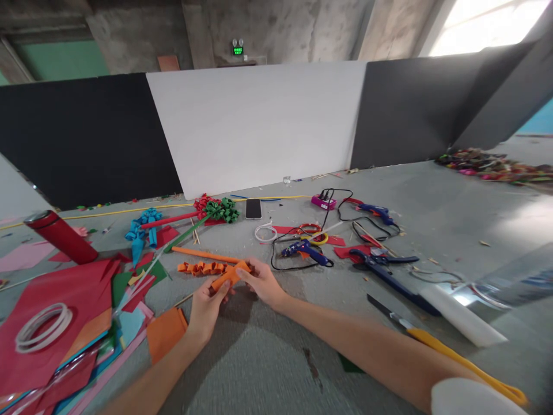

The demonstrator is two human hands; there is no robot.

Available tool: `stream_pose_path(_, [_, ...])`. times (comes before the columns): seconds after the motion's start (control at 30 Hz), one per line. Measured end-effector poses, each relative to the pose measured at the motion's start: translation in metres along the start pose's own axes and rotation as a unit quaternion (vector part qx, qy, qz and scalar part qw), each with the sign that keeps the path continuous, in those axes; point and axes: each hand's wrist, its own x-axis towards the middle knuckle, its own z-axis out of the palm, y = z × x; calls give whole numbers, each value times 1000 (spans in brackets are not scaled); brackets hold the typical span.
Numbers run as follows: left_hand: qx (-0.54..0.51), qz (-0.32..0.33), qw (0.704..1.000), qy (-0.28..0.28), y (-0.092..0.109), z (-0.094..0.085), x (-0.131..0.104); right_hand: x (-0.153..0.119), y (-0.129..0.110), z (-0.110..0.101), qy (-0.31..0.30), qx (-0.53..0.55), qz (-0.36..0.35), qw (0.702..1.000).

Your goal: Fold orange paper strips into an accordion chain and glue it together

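Between my two hands is a piece of orange paper (228, 277), bent into a roll or fold. My left hand (208, 304) pinches its near left end, thumb on top. On its far right end, my right hand (261, 282) grips with thumb and fingers; some fingertips are hidden behind the paper. Just beyond lies a curled orange paper strip (203, 268), and behind that an orange paper-wrapped stick (203, 254). A stack of orange paper squares (166, 333) rests beside my left forearm.
Left are red paper sheets (86, 288), a white tape ring (43, 328) and a red flask (60, 236). Paper flowers (220, 210) and a phone (253, 208) lie ahead. Rightward are glue guns (306, 251), (375, 213), pliers (384, 259) and a yellow-handled knife (453, 354).
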Motion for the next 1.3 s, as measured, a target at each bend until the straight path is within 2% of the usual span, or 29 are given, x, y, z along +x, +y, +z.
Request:
stream_pose_path(0.07, [0, 0, 1000, -3, -1, 0, 0, 0, 3, -1, -4, -19, -10, 1000])
stream_pose_path(0.2, [5, 0, 1000, 7, -2, -1, 1, 1, 8, -2, 32, -14, -18, 999])
stream_pose_path(0.43, [1, 8, 1000, -3, 0, -1, 0, 1, 5, 0, 60, -5, -29, 998])
stream_pose_path(0.63, [-10, 3, 1000, 13, -1, -1, 1, 0, 4, 0, 61, -52, -43, 996])
stream_pose_path(0.8, [-51, 3, 998, 30, -5, -2, 4, 3, -19, -1, 58, -144, -85, 984])
stream_pose_path(0.9, [-86, 2, 995, 41, -6, -2, 5, 5, -43, -15, 2, -232, -89, 969])
stream_pose_path(0.93, [-93, 3, 995, 44, -6, -2, 5, 4, -50, -24, -11, -271, -87, 959])
stream_pose_path(0.97, [-96, 4, 994, 44, -6, -2, 5, 3, -57, -34, 2, -314, -101, 944])
stream_pose_path(1.03, [-89, 9, 995, 42, -8, -2, 6, -5, -67, -59, 31, -423, -127, 896])
stream_pose_path(1.1, [-65, 18, 997, 38, -9, -4, 5, -16, -72, -85, 89, -553, -117, 820])
stream_pose_path(1.2, [-12, 37, 999, 26, -9, -6, 4, -36, -67, -114, 232, -704, -55, 669])
stream_pose_path(1.23, [2, 42, 999, 22, -8, -7, 4, -41, -63, -120, 255, -726, -19, 638])
stream_pose_path(1.3, [11, 46, 999, 15, -7, -7, 3, -47, -55, -128, 258, -746, 32, 613])
